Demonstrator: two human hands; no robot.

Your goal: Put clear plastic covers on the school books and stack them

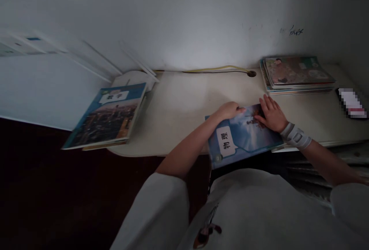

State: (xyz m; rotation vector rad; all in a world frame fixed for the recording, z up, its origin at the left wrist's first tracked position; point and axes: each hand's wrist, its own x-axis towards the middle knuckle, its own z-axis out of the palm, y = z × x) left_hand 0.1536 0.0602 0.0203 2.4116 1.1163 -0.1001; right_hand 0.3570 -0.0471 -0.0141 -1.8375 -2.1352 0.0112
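A blue physics textbook (248, 136) lies at the desk's front edge, turned sideways, with its near side sticking out over the edge toward my body. My left hand (230, 110) grips its far edge, fingers curled and partly hidden, the thumb on the cover. Flat on the cover's right part rests my right hand (272, 115), fingers stretched out, a grey band around the wrist. Off to the left, a mathematics textbook (112, 115) with a city picture tops a small pile that overhangs the desk's left front corner.
A stack of books (298, 71) stands at the back right of the white desk (178, 115). Right of it lies a phone (352, 103) with a blurred screen. A yellow cable (213, 68) runs along the wall to a round cable hole (251, 73). White rods (141, 63) rise at the back left.
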